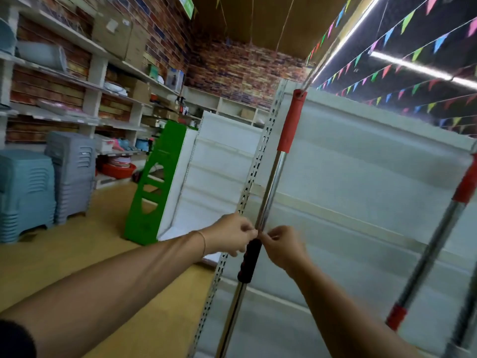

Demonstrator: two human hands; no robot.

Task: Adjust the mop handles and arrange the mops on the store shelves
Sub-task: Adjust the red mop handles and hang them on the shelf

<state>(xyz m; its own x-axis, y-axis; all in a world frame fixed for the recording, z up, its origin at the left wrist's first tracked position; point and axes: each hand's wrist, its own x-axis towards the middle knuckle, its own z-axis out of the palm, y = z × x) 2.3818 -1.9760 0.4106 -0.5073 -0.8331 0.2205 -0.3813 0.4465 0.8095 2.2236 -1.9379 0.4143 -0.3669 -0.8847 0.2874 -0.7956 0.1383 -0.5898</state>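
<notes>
A mop handle (271, 182) of shiny metal stands nearly upright against the white shelf unit (361, 192), with a red grip (291, 122) at its top and a black ribbed collar (249, 259) at mid-height. My left hand (229, 235) and my right hand (282, 245) pinch the metal tube just above that collar, one from each side. A second mop handle (428, 254) with red grips leans at the right edge, untouched. The mop heads are out of view.
A perforated steel upright (254, 174) of the shelf runs just left of the handle. A green shelf end panel (152, 182) stands further left. Stacked grey and blue plastic stools (46, 187) sit on the yellow floor by the wall shelves (77, 81).
</notes>
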